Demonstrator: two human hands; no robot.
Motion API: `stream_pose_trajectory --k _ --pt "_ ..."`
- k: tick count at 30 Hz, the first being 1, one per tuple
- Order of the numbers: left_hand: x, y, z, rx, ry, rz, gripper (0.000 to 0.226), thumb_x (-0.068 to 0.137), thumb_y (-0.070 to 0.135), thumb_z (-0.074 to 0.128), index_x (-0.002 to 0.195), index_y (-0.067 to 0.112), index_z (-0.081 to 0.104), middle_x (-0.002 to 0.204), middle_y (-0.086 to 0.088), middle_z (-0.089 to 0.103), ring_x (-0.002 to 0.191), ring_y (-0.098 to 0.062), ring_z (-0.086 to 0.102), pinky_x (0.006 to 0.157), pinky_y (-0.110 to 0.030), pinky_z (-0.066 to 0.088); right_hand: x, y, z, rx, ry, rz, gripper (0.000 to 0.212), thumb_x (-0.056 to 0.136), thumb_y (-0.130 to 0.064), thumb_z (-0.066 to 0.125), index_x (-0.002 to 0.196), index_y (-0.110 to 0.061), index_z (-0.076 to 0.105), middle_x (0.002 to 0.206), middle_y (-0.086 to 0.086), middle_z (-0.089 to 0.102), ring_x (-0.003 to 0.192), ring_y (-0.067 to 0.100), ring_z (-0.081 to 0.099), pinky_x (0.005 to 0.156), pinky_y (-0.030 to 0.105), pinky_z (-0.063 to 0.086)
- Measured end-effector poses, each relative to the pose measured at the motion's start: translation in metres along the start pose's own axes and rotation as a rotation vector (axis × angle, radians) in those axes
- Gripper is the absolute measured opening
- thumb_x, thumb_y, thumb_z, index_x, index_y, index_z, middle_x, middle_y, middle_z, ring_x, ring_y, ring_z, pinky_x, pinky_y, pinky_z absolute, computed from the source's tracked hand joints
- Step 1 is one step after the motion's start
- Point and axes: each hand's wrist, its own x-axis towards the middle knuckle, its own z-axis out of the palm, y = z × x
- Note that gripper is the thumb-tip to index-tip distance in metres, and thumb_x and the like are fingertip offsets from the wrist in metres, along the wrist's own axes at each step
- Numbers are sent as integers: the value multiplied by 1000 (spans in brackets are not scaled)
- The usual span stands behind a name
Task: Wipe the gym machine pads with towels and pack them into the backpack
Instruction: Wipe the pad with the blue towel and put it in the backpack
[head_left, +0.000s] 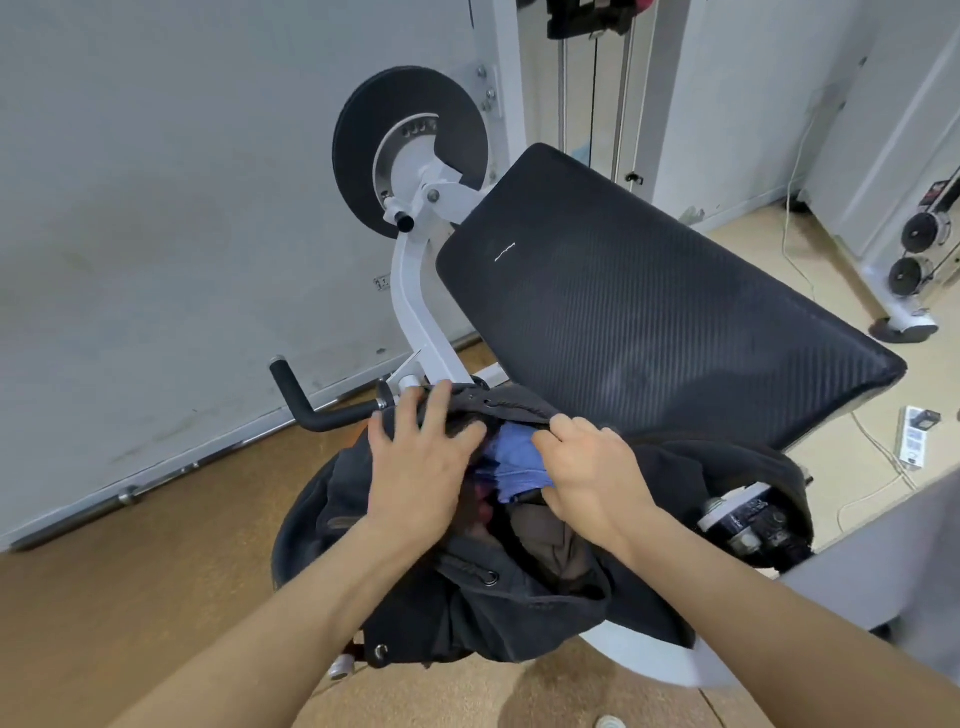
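A black backpack (467, 597) lies open on the gym machine's seat, just below the big black back pad (639, 312). A blue towel (514, 462) sits bunched in the bag's mouth, with something dark red beside it. My left hand (415, 467) presses flat on the bag's upper left flap, fingers spread. My right hand (587, 473) has its fingers curled over the blue towel and the rim of the opening, pushing down into the bag. A brown lining or cloth shows lower inside the opening.
The white machine frame (415, 291) rises behind the bag with a black round plate (410, 150) and a black handle (306, 405) at the left. A barbell (130, 493) lies along the wall. Cables and small boxes (917, 436) lie on the floor at right.
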Motion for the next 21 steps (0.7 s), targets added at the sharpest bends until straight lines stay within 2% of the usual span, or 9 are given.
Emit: stream_pose_trajectory --k 1,3,5,10,12,14,17,19,21 --pt "-4 -8 0 -140 -97 -125 58 73 9 60 122 39 50 148 -14 31 125 -40 39 89 -50 45 1 -4 2 10 49 -29 38 36 -13 81 66 -14 58 66 1 49 55 23 50 49 27 24" --pt "-5 -18 3 -374 -277 -215 70 79 6 54 136 45 40 142 -12 42 121 -36 48 86 -40 47 -2 -15 10 23 138 -95 29 46 -6 74 69 -11 56 67 2 47 58 23 46 50 28 21" --pt "-1 -20 -4 -466 -232 -204 71 79 5 50 139 42 41 125 -8 58 115 -31 53 82 -34 43 -11 -23 24 -22 151 -173 25 51 -5 70 72 -12 58 70 2 47 63 22 46 50 31 25" --pt "13 -20 -33 -440 -37 -163 74 77 5 48 139 44 43 115 -6 54 107 -34 55 84 -41 49 -28 -32 42 -47 -100 -273 30 38 -13 88 58 -15 66 72 3 58 66 24 58 43 31 44" --pt "16 -17 -37 -427 -65 -132 75 77 6 49 142 41 38 118 -6 53 109 -34 54 82 -40 48 -21 -38 35 21 29 -258 21 53 -15 83 65 -15 66 77 3 57 72 25 55 43 30 41" --pt "17 -16 -37 -426 -96 -126 76 79 8 51 146 37 33 123 -5 51 113 -33 53 81 -37 43 -5 -44 25 76 260 -217 5 74 -12 66 78 -13 64 77 4 53 75 23 43 46 32 36" --pt "17 -16 -40 -423 -73 -117 78 79 9 51 149 34 28 127 -5 49 115 -33 52 83 -38 43 12 -41 32 -13 411 -235 10 83 -9 57 86 -10 66 79 6 53 77 25 40 58 37 33" --pt "17 -15 -43 -444 -49 -98 79 79 7 51 149 33 28 126 -5 49 114 -34 52 85 -41 46 10 -34 52 -133 261 -303 23 83 -11 48 85 -9 70 86 7 60 86 28 45 68 37 33" --pt "17 -11 -42 -459 -83 -82 77 81 11 51 150 32 26 127 -5 48 115 -34 52 86 -42 47 1 -30 66 -189 64 -317 38 76 -12 41 91 -8 75 95 8 67 95 30 56 75 36 43"
